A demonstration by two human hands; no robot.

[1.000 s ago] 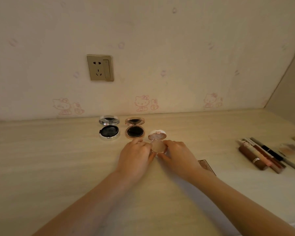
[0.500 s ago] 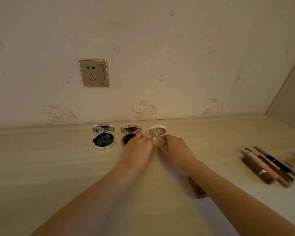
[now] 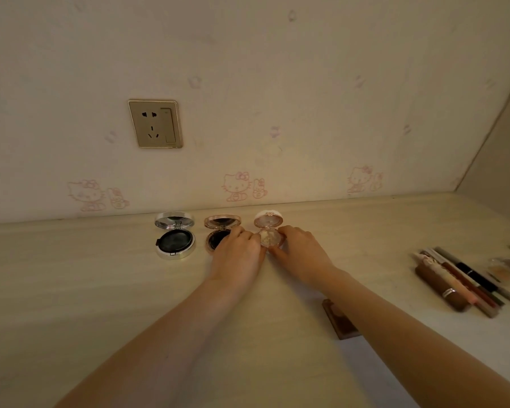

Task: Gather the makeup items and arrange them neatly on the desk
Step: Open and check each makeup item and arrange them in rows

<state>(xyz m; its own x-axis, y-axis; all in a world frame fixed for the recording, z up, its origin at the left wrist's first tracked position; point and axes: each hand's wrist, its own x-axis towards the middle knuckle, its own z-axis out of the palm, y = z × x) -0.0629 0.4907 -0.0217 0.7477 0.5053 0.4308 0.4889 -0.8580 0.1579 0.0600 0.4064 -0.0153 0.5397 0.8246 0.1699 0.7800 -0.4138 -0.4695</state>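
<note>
Three open round compacts stand in a row near the wall on the pale wooden desk [image 3: 71,290]: a silver compact [image 3: 175,237] at the left, a rose-gold compact [image 3: 220,228] in the middle, and a small pink-white compact [image 3: 270,228] at the right. My left hand [image 3: 239,254] and my right hand [image 3: 299,251] pinch the base of the pink-white compact from either side. The left hand covers part of the rose-gold compact's base.
A bundle of lipsticks, pencils and tubes [image 3: 465,281] lies at the right of the desk. A brown flat palette [image 3: 340,322] shows partly under my right forearm. A wall socket [image 3: 155,123] sits above the compacts. The side wall meets the desk at far right.
Both hands have slid the pink-white compact away from me toward the wall, into line beside the rose-gold compact. The camera has tilted a little.
</note>
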